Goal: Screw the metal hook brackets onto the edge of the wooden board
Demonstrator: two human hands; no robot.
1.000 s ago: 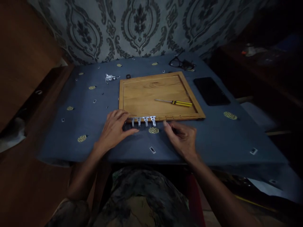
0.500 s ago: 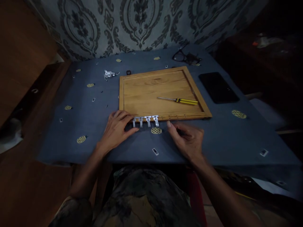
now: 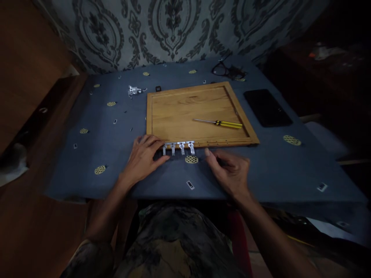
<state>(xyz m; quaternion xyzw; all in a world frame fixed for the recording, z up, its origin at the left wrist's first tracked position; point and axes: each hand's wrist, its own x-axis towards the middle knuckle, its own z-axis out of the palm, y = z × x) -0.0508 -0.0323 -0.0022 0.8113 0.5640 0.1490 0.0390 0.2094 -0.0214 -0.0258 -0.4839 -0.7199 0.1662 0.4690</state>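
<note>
Wooden panel point(image 3: 174, 116) looks stiff, fairly light, best held at its 9 and 3 o'clock rims, left hand point(image 3: 143, 157) spreading thumb from fingers, right hand point(image 3: 232, 170) curled, any pinch unclear.

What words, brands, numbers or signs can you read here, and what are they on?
"C…T", perhaps, on the front tag printed on the tablecloth; its middle letters are unclear.
Other printed tags on the tablecloth: too small or blurred to read.
Screwdriver, flat black device: no readable text.
</note>
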